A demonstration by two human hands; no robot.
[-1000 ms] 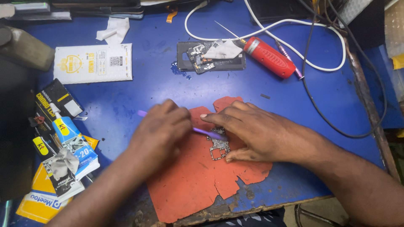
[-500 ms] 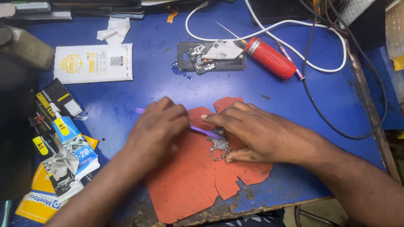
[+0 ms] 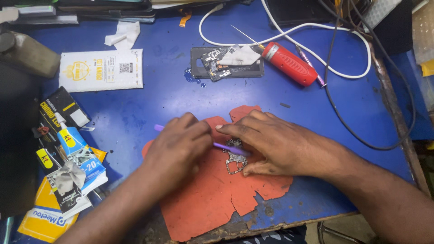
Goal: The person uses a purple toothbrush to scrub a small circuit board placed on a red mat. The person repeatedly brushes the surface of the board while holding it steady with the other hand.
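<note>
Two hands [image 3: 226, 147], torn red mat [image 3: 226, 199], blue table [image 3: 167, 95]

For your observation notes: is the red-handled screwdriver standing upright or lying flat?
Lying flat: the red-handled screwdriver rests lengthwise on the blue table, tip pointing up-left.

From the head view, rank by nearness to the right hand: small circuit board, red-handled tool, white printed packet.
1. small circuit board: under the right hand, on the orange mat.
2. red-handled tool: beyond the hand, toward the table's back.
3. white printed packet: far left, back.
</note>
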